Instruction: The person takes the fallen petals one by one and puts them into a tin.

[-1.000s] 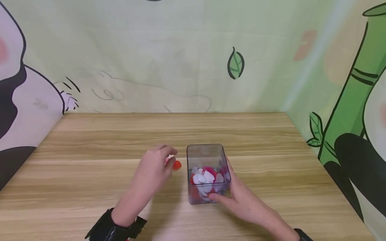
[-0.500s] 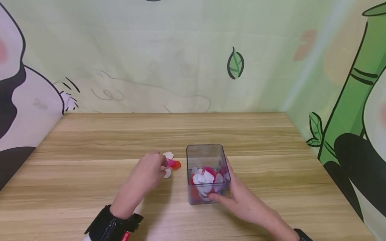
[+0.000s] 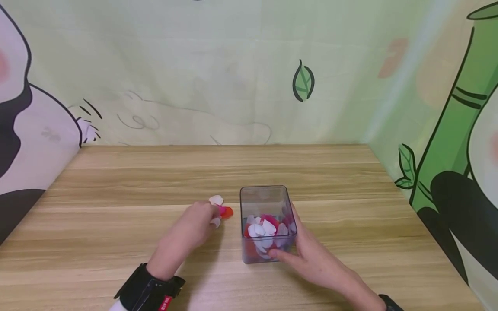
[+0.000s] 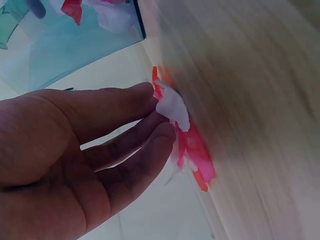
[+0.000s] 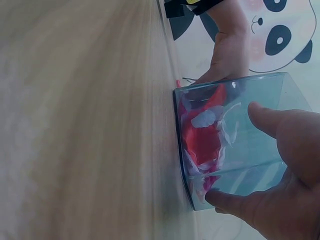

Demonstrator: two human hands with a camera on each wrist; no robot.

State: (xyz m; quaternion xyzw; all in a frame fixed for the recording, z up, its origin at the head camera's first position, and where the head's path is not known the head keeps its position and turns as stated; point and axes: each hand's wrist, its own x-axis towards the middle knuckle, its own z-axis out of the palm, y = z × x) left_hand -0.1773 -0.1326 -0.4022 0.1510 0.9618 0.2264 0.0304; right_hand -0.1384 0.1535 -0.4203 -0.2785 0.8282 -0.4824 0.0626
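Note:
A small pile of artificial flower petals lies on the wooden table left of a clear plastic box: a white petal (image 3: 216, 200), an orange-red petal (image 3: 227, 212) and pink ones. My left hand (image 3: 198, 220) is at the pile, thumb and fingertips pinching at the petals (image 4: 172, 107) close against the tabletop. In the left wrist view, pink petals (image 4: 200, 155) lie just beyond the fingertips. The box (image 3: 264, 196) stands upright, with white, red and pink petals (image 3: 266, 229) in its lower part. My right hand (image 3: 315, 259) grips the box by its right side, thumb across the front.
The wooden table (image 3: 136, 172) reaches back to a light green cloth backdrop (image 3: 175, 77) with panda and bamboo drawings. Its printed sides stand along the left and right table edges. A black band (image 3: 149, 287) sits on the left wrist.
My left hand first drew back a little to the left, uncovering more of the petals, then moved slightly right into the pile again. The right hand and the box have stayed put.

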